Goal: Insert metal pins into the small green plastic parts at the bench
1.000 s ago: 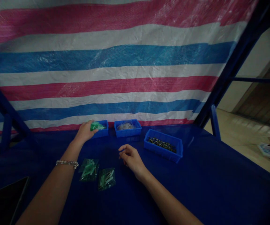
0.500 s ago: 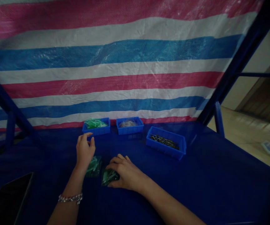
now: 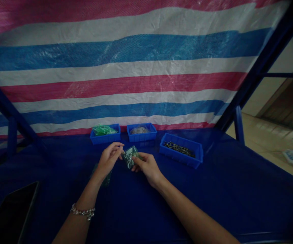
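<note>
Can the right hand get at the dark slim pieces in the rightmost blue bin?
Probably: nothing visible blocks the way from the right hand to the open-topped bin, though its fingers are occupied with a small bag.

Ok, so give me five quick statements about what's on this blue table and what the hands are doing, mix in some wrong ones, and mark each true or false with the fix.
1. The right hand holds a small bag. True.
2. The bracelet is on the right arm. False: the bracelet is on the left forearm.
3. A phone-like device lies to the left of the left forearm. True.
4. The left hand is inside the middle bin. False: the left hand is close to the bag's edge; whether it touches is unclear.
5. The bin of green pieces is the rightmost of three. False: the bin with green pieces is the leftmost.
</note>
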